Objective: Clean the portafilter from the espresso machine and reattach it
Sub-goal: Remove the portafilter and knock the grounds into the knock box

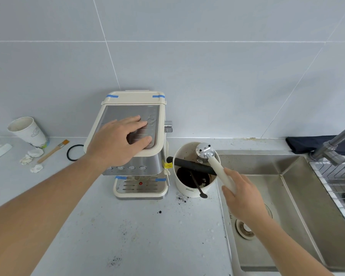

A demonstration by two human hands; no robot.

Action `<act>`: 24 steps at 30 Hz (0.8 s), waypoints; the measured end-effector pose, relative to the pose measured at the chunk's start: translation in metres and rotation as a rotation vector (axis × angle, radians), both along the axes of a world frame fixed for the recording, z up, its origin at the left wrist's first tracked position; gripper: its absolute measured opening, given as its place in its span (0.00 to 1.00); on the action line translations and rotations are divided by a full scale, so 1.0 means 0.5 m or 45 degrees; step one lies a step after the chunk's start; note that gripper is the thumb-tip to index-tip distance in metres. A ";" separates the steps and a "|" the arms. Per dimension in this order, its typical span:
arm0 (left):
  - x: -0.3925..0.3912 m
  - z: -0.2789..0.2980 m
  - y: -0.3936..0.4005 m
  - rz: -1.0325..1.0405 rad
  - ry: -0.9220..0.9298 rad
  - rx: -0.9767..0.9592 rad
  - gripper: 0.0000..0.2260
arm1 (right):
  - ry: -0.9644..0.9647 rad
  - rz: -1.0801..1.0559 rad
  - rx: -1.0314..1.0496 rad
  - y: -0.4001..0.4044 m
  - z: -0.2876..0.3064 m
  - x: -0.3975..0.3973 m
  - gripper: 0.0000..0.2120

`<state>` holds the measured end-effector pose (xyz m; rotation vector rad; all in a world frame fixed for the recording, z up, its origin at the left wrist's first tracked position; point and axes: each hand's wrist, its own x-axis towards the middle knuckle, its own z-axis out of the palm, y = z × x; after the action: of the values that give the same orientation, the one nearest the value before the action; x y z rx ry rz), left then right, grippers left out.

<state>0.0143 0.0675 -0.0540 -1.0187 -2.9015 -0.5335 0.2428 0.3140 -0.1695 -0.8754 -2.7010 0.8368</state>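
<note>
Beside the espresso machine (131, 144) under my palm, the cream knock box (193, 176) carries a small brand word I cannot read; the machine's yellow sticker (167, 165) and the paper cup's (28, 130) print are equally illegible.

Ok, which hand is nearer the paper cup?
Left. The left hand rests flat on top of the espresso machine, just right of the paper cup. The right hand grips the portafilter handle by the sink, far right.
</note>
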 end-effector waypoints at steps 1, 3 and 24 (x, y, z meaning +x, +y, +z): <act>-0.001 -0.001 0.000 -0.002 -0.001 -0.001 0.25 | 0.025 -0.006 -0.011 -0.001 0.000 0.001 0.23; -0.004 -0.003 -0.002 0.003 -0.014 -0.002 0.27 | 0.073 -0.018 -0.031 -0.002 0.000 0.004 0.23; -0.012 -0.014 -0.004 0.016 -0.016 0.032 0.30 | 0.027 -0.035 -0.067 -0.009 -0.009 0.006 0.23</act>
<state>0.0085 0.0657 -0.0609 -0.9966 -2.9022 -0.5761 0.2459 0.3097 -0.1741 -0.9069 -2.6537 0.9099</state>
